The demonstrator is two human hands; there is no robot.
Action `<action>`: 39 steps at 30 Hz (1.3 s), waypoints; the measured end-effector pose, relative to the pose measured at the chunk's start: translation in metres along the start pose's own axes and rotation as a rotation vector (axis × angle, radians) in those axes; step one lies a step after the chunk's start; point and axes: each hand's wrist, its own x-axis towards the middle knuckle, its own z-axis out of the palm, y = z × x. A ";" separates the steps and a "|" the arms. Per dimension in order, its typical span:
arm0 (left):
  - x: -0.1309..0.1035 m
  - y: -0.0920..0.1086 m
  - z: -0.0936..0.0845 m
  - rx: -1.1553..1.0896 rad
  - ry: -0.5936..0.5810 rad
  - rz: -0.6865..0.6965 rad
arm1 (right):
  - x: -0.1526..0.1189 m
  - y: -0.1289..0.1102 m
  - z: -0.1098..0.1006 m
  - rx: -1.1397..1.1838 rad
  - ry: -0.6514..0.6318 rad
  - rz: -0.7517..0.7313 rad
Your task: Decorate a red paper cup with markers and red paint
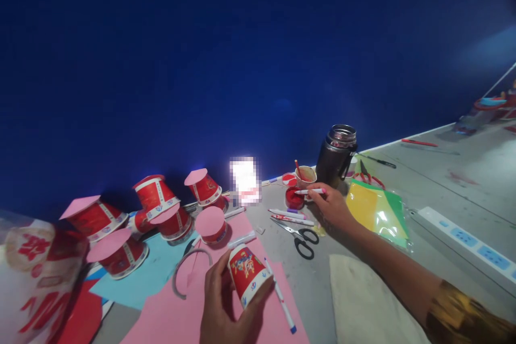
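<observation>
A red paper cup (247,273) with a printed picture is in my left hand (220,298), fingers and thumb wrapped round its sides. It is tilted, narrow end up, above pink paper (177,312). My right hand (328,205) pinches a white marker with a pink end (311,191). The marker's other end is over a small red pot (295,200) of red paste or paint; whether it touches is unclear. Close behind the pot stands a cup with a stick (306,174). Black-handled scissors (298,237) and several markers (292,217) lie between my hands.
Several red paper cups topped with pink discs (210,224) stand at the left. A black flask (336,153) rises behind my right hand. Farther right are a packet of coloured sheets (377,209), red-handled pliers (366,174) and a power strip (463,236). A blue wall (258,64) borders the table.
</observation>
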 end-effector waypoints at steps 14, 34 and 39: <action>0.017 -0.042 -0.006 0.245 0.118 0.340 | 0.000 0.000 -0.009 0.020 0.085 -0.062; 0.000 -0.034 -0.044 0.978 0.027 0.975 | -0.012 0.012 -0.005 0.238 0.095 0.004; -0.028 0.003 -0.037 0.746 0.038 0.852 | -0.010 0.016 -0.003 0.258 0.099 0.013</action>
